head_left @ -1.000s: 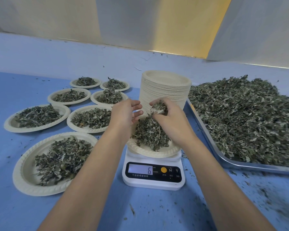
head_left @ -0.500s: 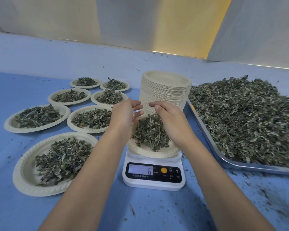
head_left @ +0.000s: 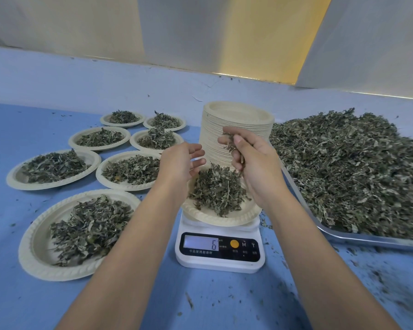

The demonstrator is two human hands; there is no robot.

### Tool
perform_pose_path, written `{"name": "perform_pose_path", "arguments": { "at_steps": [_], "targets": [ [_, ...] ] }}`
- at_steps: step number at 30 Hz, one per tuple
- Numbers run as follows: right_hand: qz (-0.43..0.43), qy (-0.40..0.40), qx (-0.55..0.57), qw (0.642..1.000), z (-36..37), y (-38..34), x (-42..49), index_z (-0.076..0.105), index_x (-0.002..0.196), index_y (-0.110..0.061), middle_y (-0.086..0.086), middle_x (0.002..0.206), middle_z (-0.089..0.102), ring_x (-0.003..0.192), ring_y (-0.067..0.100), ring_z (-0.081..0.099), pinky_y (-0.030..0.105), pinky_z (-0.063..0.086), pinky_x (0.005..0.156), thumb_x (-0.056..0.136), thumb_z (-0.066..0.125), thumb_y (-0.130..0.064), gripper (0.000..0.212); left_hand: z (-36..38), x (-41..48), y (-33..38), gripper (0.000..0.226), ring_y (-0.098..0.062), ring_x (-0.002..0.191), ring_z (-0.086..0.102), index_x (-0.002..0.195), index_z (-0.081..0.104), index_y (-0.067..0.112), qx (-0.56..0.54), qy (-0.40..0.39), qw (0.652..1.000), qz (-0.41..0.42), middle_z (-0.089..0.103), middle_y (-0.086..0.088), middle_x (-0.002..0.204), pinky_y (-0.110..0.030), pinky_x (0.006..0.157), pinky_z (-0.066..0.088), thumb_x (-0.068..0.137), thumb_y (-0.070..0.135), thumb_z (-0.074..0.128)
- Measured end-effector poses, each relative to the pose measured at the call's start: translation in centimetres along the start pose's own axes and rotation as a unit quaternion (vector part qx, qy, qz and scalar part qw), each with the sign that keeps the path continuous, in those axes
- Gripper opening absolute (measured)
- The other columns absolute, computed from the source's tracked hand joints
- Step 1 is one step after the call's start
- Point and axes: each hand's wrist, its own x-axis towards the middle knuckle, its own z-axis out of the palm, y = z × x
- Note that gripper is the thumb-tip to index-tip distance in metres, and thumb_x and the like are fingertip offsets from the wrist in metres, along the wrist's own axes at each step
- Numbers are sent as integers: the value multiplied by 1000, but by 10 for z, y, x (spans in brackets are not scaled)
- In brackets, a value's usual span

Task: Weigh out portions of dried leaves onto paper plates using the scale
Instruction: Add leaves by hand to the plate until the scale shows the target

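Observation:
A white digital scale (head_left: 221,251) stands in front of me, its display showing 6. On it sits a paper plate (head_left: 215,216) bearing a heap of dried leaves (head_left: 218,190). My right hand (head_left: 253,163) hovers above the plate's right side and pinches a small tuft of leaves (head_left: 230,142) between thumb and fingers. My left hand (head_left: 180,160) is held over the plate's left edge with relaxed fingers and holds nothing.
A tall stack of paper plates (head_left: 236,129) stands behind the scale. At the right a metal tray (head_left: 367,240) carries a big pile of dried leaves (head_left: 355,167). Several filled plates (head_left: 81,232) cover the blue table at the left. Leaf crumbs lie at the lower right.
My right hand has lifted off the heap with a pinch of leaves and risen toward the plate stack. The left hand stays put. The display still reads 6.

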Motion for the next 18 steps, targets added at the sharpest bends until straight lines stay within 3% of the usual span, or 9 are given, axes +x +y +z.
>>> {"name": "perform_pose_path", "arguments": {
  "at_steps": [5,9,11,14,16,18],
  "targets": [
    [1,-14,41,999,1,-1,-1,66,98,-20,-6,87,71,66,3,53,17,42,62,99,41,-6,29,1,-1,-1,17,-12,65,59,97,62,7,-10,-2,999,42,64,-3,85,-19,57,45,90,7,47],
    [-25,-37,-29,999,3,2,-4,68,99,-25,-4,104,72,100,3,63,21,45,90,99,45,-11,27,3,-1,-3,17,-11,69,62,89,64,13,19,-20,997,75,66,-2,87,-19,60,45,91,10,48],
    [-27,-41,-49,998,2,1,-5,70,99,-28,-7,109,71,106,2,61,19,44,89,98,47,-14,27,3,-1,-3,17,-11,70,63,87,64,14,34,-23,996,85,67,-1,87,-19,60,45,91,12,47],
    [-15,-54,-26,998,2,0,-5,69,100,-26,-4,102,72,96,7,66,20,47,76,98,46,-12,27,2,0,-5,18,-12,71,63,87,64,14,38,-19,995,87,67,-1,85,-21,63,45,92,12,47],
    [-12,-67,-16,998,2,0,-5,68,99,-25,-3,96,73,91,10,68,24,50,80,99,44,-10,28,2,1,-5,19,-13,71,63,89,65,13,35,-17,996,86,67,0,82,-22,64,45,91,11,46],
    [-7,-69,-10,998,3,1,-5,67,99,-24,-4,91,73,86,9,69,19,50,80,99,42,-9,29,1,1,-6,19,-13,71,64,90,65,13,37,-17,995,88,67,0,81,-23,66,46,91,11,46]
  ]
}}
